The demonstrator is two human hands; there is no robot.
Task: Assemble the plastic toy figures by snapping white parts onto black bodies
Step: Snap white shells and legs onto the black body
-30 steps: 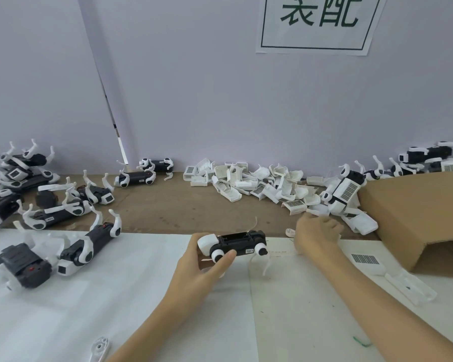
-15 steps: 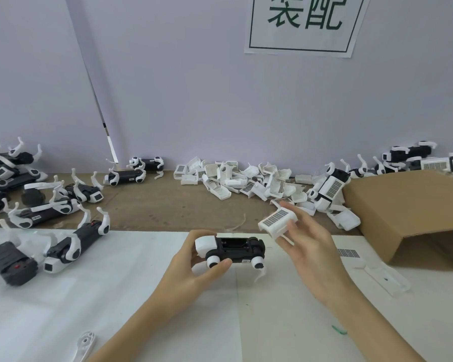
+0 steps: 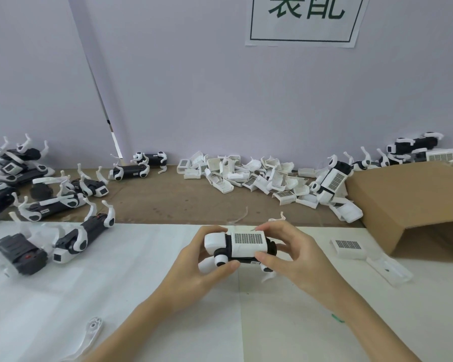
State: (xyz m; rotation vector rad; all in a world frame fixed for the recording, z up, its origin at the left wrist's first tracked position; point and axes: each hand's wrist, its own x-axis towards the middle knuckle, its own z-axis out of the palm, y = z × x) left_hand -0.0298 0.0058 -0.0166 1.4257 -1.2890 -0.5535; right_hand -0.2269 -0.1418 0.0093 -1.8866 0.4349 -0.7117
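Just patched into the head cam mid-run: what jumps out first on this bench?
Dead centre, the left hand and right hand hold one toy figure over the white sheet, a white grid-marked cover sitting on its black body. Behind it, a heap of loose white covers lies along the wall. Figures with their legs in the air crowd the left side, and a cardboard box lies at the right.

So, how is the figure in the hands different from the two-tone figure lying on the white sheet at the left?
The held figure has a white grid-patterned cover on its back; the left figure shows a bare black back. The held figure is gripped by the left hand and the right hand; the left figure lies untouched on the white sheet. The left figure's white legs point up; the held one's point down. Both have black bodies with white parts.
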